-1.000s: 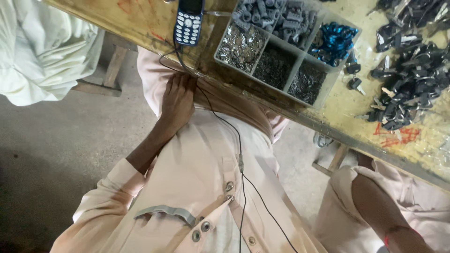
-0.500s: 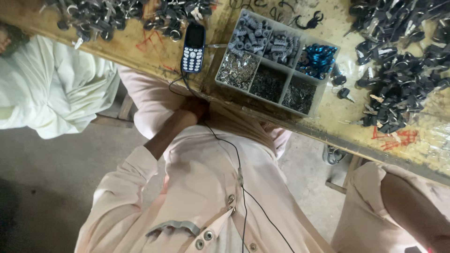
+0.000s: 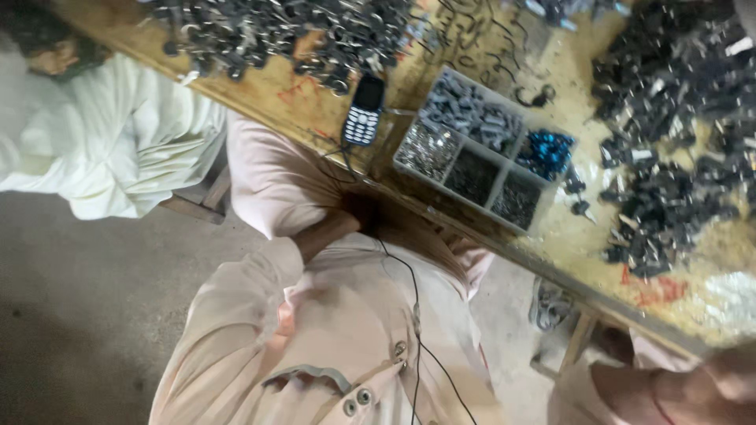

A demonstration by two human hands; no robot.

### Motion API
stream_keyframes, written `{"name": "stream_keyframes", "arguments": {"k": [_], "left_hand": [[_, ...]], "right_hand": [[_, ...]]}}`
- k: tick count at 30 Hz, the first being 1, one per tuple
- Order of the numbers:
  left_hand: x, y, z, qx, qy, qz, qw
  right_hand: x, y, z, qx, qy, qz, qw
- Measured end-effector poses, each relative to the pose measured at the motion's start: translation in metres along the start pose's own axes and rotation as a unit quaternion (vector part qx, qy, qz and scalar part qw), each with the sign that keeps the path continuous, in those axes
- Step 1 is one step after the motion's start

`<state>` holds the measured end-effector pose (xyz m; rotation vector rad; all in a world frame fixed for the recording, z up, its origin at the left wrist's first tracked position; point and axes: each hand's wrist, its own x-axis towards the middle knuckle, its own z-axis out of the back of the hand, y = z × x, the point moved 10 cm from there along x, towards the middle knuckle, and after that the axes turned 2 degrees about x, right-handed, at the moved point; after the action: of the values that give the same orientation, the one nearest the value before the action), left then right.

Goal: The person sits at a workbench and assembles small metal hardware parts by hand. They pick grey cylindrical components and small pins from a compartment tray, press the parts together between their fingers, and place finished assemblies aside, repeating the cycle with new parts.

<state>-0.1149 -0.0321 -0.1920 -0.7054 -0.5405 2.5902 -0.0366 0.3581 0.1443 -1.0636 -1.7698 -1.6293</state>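
Note:
My left hand (image 3: 356, 214) lies on my lap just below the table's edge. It is deep in shadow, so its fingers are hard to make out. My left sleeve (image 3: 236, 307) runs down to it from the lower left. A blurred patch of my right hand or forearm (image 3: 693, 386) shows in the bottom right corner, apart from everything on the table. A small keypad phone (image 3: 364, 110) rests on the wooden table (image 3: 276, 102) right above my left hand. A thin black cable (image 3: 413, 299) trails from the phone down my chest.
A grey compartment tray (image 3: 458, 189) holds small metal parts and blue pieces (image 3: 547, 149). Heaps of dark metal parts lie at the right (image 3: 669, 142) and the top (image 3: 276, 31). A person in white clothing (image 3: 118, 142) sits at the left. A sandal (image 3: 551, 303) lies under the table.
The view has tipped up and shows more of the tabletop. My left hand has slid from my lap further up under the table's edge into shadow.

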Motion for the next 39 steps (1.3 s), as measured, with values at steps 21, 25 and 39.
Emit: {"name": "stream_keyframes", "arguments": {"k": [21,25,39], "left_hand": [[-0.002,-0.028,0.005,-0.085,-0.022,-0.023,0.996],[0.008,-0.041,-0.002,-0.101,-0.016,-0.038,0.994],[-0.004,-0.014,-0.021,-0.151,0.037,-0.014,0.988]], "right_hand": [[-0.101,-0.157,-0.001,-0.515,0.002,-0.073,0.854],[-0.104,-0.163,0.011,-0.507,-0.012,-0.106,0.855],[-0.105,-0.142,0.016,-0.518,-0.007,-0.102,0.849]]}}
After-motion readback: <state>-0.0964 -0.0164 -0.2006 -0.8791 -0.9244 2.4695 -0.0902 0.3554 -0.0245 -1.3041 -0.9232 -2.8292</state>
